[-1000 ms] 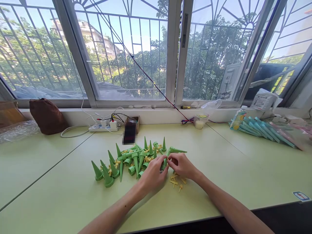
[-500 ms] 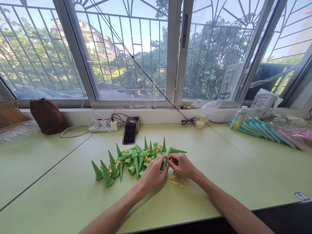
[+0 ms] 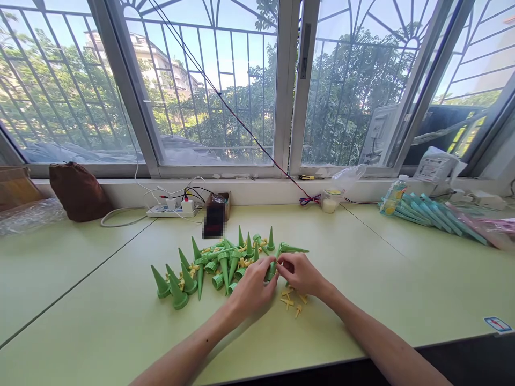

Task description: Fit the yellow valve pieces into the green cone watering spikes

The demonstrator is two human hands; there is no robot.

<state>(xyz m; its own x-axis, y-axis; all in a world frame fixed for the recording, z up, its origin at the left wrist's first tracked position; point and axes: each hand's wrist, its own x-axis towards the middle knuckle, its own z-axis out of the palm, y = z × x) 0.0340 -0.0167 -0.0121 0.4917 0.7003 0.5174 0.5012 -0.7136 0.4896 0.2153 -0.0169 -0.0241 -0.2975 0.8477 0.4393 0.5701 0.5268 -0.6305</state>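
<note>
A pile of green plastic cone spikes (image 3: 219, 262) mixed with small yellow valve pieces lies on the pale green table (image 3: 100, 316). My left hand (image 3: 253, 287) is closed round a green spike (image 3: 272, 270) at the pile's right edge. My right hand (image 3: 300, 273) pinches at the top of that same spike, fingers pressed together. What sits between those fingertips is too small to name. A few loose yellow pieces (image 3: 292, 301) lie on the table just under my right hand. Another green spike (image 3: 293, 249) lies on its side behind my hands.
A power strip (image 3: 171, 210) with cables and a small box (image 3: 217, 206) sit by the window sill. A brown pouch (image 3: 78, 190) rests at the left. Teal packaged items (image 3: 434, 214), a small jar (image 3: 330, 201) and plastic bags lie at the right.
</note>
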